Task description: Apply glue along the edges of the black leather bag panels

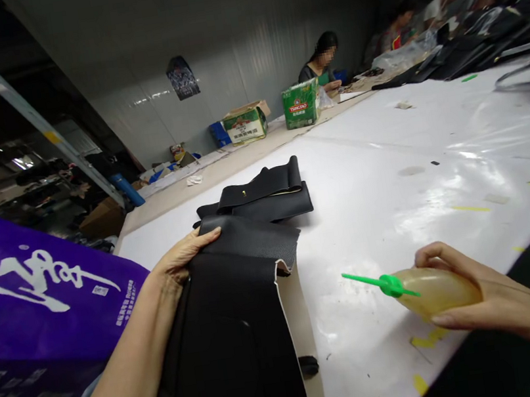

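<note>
My left hand (193,252) grips the upper left edge of a black leather panel (224,324), its thumb lying on the face and its fingers out of sight behind. The panel has a pale lining (296,320) that shows along its open right side. In my right hand (478,289) is a squeeze bottle (435,289) of amber liquid, held on its side. Its green nozzle (390,284) points left toward the panel, apart from it. Behind the panel, folded black leather pieces (264,192) lie stacked on the white table (358,191).
On the left stands a purple bag (44,291). Two cartons (301,105) sit along the back bench, where a person (322,67) is seated. Black material (476,44) is heaped at the far right. Yellow scraps (470,209) dot the table's right side.
</note>
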A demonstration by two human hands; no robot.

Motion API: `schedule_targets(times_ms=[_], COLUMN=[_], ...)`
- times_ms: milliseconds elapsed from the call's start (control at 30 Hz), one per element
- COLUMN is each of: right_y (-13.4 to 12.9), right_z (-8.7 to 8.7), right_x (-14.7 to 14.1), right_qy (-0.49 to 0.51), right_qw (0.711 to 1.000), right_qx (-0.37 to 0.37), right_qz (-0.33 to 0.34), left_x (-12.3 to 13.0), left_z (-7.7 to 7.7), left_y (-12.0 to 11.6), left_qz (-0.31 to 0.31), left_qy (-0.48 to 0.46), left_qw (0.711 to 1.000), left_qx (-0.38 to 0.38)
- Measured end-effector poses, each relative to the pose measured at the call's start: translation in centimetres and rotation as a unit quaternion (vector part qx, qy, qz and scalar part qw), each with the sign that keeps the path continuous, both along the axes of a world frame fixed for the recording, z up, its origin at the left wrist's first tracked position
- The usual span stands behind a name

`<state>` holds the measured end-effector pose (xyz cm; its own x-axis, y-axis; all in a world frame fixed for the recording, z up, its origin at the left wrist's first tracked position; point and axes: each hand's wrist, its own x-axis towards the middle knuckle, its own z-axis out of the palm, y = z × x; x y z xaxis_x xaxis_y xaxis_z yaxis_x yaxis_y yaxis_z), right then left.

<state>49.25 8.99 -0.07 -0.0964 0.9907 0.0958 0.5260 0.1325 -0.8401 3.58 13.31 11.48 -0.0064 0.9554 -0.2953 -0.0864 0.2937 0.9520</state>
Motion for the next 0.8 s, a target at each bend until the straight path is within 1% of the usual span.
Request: schedule_targets(times_ms=[67,100,167,233,367,500,633,800], right_y=[0.3,0.4,0.4,0.3,0.0,-0.3,-0.4,-0.7], right_z=[0.9,1.3,2.1,2.4,1.7,0.9,1.1,1.2], right_x=[-0.9,-1.5,-2.8,-4.2,-6.1,-6.7,-7.7,-8.7], right_qy=[0.032,0.047,0.059,0.061,0.100,0.105,0.133,0.124], right_qw=[0.995,0.993,0.994,0.994,0.990,0.988,0.986,0.983], right_qx=[-0.067,-0.084,-0.083,-0.083,-0.088,-0.096,-0.097,-0.119], right_qz=[0.065,0.074,0.047,0.032,0.035,0.052,0.040,0.058], left_x=[0.0,0.1,0.2,0.4,0.9,0.7,0.2,0.6], left_z=[0.2,0.2,0.3,0.2,-0.3,-0.7,-0.4,-0.7], left_y=[0.1,0.3,0.7,1.2,1.6,1.1,0.8,1.2], left_qz=[-0.002,-0.003,-0.007,-0.011,-0.009,0.003,0.024,0.022], left_qy=[-0.002,-0.003,-0.004,-0.003,0.007,0.023,0.027,0.032], left_qw=[1.000,1.000,1.000,1.000,1.000,1.000,0.999,0.999], left_qx=[0.001,0.002,0.005,0.007,0.006,-0.009,-0.003,-0.014])
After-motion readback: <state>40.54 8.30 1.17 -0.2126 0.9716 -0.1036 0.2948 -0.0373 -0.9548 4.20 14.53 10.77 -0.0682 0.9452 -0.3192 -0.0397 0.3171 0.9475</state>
